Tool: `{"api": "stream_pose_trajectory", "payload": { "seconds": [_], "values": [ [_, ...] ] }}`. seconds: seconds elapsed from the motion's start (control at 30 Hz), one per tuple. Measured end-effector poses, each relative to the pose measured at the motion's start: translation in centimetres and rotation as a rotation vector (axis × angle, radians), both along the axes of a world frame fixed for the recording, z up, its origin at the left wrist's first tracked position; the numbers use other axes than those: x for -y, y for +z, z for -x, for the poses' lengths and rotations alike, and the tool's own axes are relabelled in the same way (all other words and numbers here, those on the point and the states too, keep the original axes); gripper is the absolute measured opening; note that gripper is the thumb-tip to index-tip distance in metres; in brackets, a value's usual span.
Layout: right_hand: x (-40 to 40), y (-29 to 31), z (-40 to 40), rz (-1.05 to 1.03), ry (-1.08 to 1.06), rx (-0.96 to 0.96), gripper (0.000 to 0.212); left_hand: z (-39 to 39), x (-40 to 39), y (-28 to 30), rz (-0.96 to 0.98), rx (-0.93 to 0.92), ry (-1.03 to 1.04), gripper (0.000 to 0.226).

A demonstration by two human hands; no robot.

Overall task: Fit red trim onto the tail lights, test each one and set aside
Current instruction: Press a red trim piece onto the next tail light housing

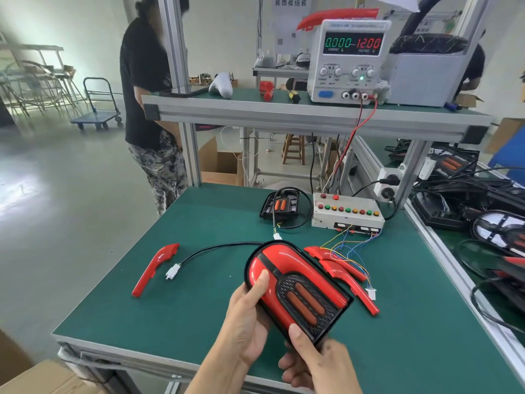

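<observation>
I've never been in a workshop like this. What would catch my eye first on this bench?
Probably the glossy red tail light at the front of the green bench, held in both hands: left hand along its side, right hand at its near end. Next, the power supply on the upper shelf, its green and red digits glowing. Loose red trim pieces lie on either side.

two bare forearms, no sleeves, grips ungloved

i hold the tail light point(295, 288) above the green bench point(170, 317), my left hand point(247, 317) gripping its left edge, thumb on red trim, my right hand point(315, 362) pinching its near corner, loose trim piece point(154, 268) lying left.
</observation>
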State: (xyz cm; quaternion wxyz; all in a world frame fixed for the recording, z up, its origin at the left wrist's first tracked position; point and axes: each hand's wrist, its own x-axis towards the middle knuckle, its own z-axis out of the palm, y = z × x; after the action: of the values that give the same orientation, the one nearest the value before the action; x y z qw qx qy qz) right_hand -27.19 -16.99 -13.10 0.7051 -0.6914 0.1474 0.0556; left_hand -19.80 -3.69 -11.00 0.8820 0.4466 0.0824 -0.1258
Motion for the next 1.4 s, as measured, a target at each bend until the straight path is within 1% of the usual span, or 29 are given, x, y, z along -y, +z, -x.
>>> {"api": "stream_pose_trajectory", "payload": {
  "seconds": [0.07,0.17,0.27,0.37,0.43,0.5,0.6,0.7,0.83,0.9,0.97,1.03,1.07,1.13,1.17,1.2,1.23,1.27,1.33,1.37,1.4],
  "values": [
    [-0.1,0.2,0.0,-0.01,-0.009,0.001,0.044,0.0,0.1,0.0,0.015,-0.026,-0.001,0.047],
    [-0.1,0.4,0.0,-0.034,0.002,0.002,0.055,-0.1,0.2,-0.2,0.032,-0.041,0.002,0.048],
    [0.1,0.6,0.2,-0.092,0.058,-0.007,0.057,-0.2,-0.1,0.0,0.028,-0.042,0.008,0.05],
    [0.3,0.4,0.4,-0.106,0.081,-0.002,0.057,0.0,-0.4,-0.4,0.044,-0.05,-0.023,0.051],
    [0.2,0.2,0.4,-0.107,0.061,0.023,0.054,0.2,-0.4,-0.6,0.058,-0.02,-0.056,0.054],
    [0.0,0.1,0.3,-0.117,0.033,0.047,0.052,0.4,-0.3,-0.5,0.077,0.01,-0.076,0.062],
    [-0.2,-0.1,0.4,-0.123,-0.012,0.07,0.049,0.3,-0.1,-0.4,0.082,0.031,-0.098,0.062],
    [-0.1,-0.2,0.7,-0.122,-0.044,0.064,0.052,0.4,0.2,-0.6,0.086,0.031,-0.107,0.062],
    [0.0,-0.5,0.7,-0.11,-0.025,0.055,0.056,0.4,0.2,-0.6,0.087,0.04,-0.117,0.064],
    [0.1,-0.1,0.7,-0.085,0.024,0.033,0.058,0.3,0.2,-0.5,0.057,0.046,-0.104,0.065],
    [0.5,0.5,0.7,-0.024,0.123,-0.005,0.064,0.3,0.0,-0.5,0.023,0.05,-0.097,0.064],
    [1.4,1.2,0.9,0.147,0.232,-0.028,0.067,0.3,-0.5,-0.4,-0.016,0.051,-0.1,0.061],
    [1.9,1.7,1.1,0.227,0.24,-0.019,0.067,0.3,-0.7,-0.3,-0.038,0.05,-0.089,0.057],
    [3.1,2.2,1.2,0.327,0.136,0.019,0.064,0.1,-1.3,-0.1,-0.086,0.033,-0.052,0.051],
    [3.8,2.1,1.2,0.371,0.031,0.052,0.056,0.0,-1.4,0.0,-0.11,0.024,-0.043,0.049],
    [4.5,2.0,1.0,0.401,-0.084,0.081,0.043,0.0,-1.4,0.1,-0.128,0.02,-0.038,0.047],
    [4.9,1.8,0.8,0.393,-0.152,0.087,0.028,0.1,-1.4,0.2,-0.133,0.017,-0.034,0.047],
    [5.1,2.0,0.6,0.355,-0.168,0.073,0.027,0.2,-1.1,0.1,-0.122,0.009,-0.033,0.047],
    [5.1,2.4,0.2,0.268,-0.139,0.031,0.06,0.7,-0.3,-0.1,-0.083,-0.034,-0.053,0.048],
    [5.1,2.5,0.0,0.3,-0.126,0.025,0.069,1.1,0.3,-0.2,-0.071,-0.061,-0.071,0.049],
    [5.2,2.4,-0.1,0.357,-0.108,0.037,0.072,1.4,0.8,-0.5,-0.062,-0.084,-0.092,0.049]
  ]
}}
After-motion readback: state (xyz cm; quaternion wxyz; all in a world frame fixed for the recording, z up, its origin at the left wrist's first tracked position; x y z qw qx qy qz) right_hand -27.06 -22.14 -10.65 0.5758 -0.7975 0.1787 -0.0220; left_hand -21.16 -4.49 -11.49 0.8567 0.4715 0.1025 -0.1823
